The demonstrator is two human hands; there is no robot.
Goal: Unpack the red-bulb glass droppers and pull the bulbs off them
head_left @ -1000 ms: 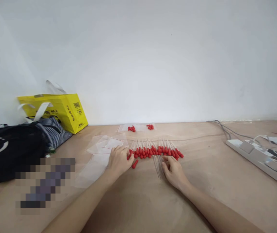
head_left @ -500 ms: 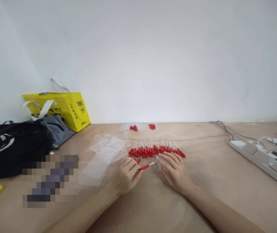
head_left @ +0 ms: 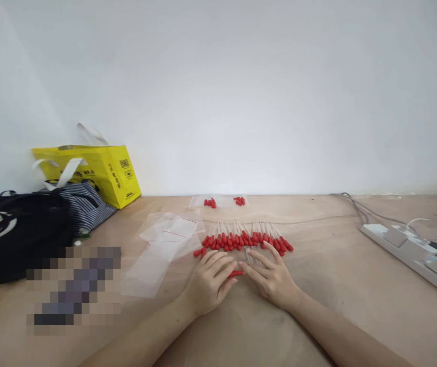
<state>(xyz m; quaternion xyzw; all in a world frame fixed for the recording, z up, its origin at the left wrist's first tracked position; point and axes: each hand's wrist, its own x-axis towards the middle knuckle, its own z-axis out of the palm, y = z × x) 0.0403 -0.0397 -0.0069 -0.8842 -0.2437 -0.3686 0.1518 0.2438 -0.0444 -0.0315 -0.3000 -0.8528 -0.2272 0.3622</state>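
My left hand (head_left: 210, 283) is closed in a pinch on a red rubber dropper bulb (head_left: 235, 273), whose right end reaches the fingertips of my right hand. My right hand (head_left: 270, 275) curves over the table, some fingers spread, with its thumb hidden; what it pinches at the bulb's end is out of sight. Thin clear tubes (head_left: 254, 256) show under and between its fingers. Just beyond both hands lies a row of droppers (head_left: 233, 239), red bulbs toward me and clear tubes pointing away. A few loose red bulbs (head_left: 199, 252) lie by my left fingers.
Clear zip bags (head_left: 151, 270) overlap to the left. Farther back, a clear bag (head_left: 226, 201) lies with red bulbs in two groups. A yellow bag (head_left: 119, 173), a striped bag (head_left: 88, 204) and a black bag (head_left: 23, 234) stand left. A white power strip (head_left: 405, 250) with cables is right.
My hands have come closer together, and the red bulb has shifted right and slightly nearer me. The clear piece at its end is now hidden. Red bulbs beside my left hand show more.
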